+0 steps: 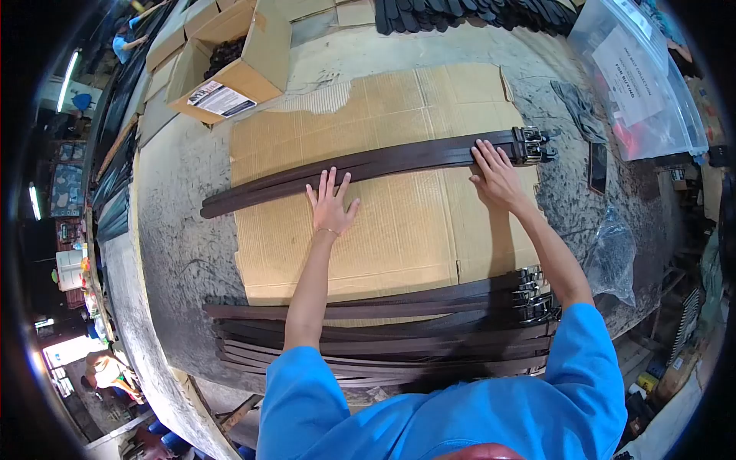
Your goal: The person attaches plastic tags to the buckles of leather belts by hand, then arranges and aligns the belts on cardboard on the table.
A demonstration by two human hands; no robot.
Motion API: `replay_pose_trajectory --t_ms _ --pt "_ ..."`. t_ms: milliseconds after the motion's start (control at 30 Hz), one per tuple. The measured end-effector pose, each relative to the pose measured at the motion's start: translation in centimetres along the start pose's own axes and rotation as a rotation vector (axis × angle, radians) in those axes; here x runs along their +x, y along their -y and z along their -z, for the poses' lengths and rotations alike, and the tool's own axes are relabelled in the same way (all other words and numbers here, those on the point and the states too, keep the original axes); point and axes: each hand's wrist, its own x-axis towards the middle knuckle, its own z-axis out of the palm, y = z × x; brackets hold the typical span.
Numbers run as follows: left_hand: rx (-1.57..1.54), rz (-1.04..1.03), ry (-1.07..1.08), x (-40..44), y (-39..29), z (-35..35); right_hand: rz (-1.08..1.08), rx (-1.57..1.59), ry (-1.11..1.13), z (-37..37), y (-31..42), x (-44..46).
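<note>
Dark brown leather belts [399, 159] lie side by side across a flat cardboard sheet [383, 230], their metal buckles [529, 146] at the right end. My left hand [331, 205] rests with spread fingers, its fingertips on the lower edge of the belts left of their middle. Near the buckles, my right hand [497, 176] lies with its fingers on the belts. Closer to my body is a stack of more dark belts [429, 337], with buckles [533, 295] also at the right; my left forearm passes over it.
An open cardboard box [264, 57] stands at the back left, and black strap pieces [460, 14] lie at the back. To the right are a clear plastic bin [652, 115], a dark cloth [576, 111], a phone [596, 167] and a plastic bag [612, 257]. Other people are in the background.
</note>
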Motion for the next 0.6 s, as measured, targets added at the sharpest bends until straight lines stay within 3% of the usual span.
replay_pose_trajectory --t_ms 433,600 --pt "-0.107 -0.024 -0.202 -0.4 0.8 -1.8 0.078 0.043 -0.067 -0.3 -1.3 -0.8" --pt "-0.028 0.008 -0.108 -0.6 0.3 -1.3 0.025 0.025 -0.069 0.6 -0.1 -0.8"
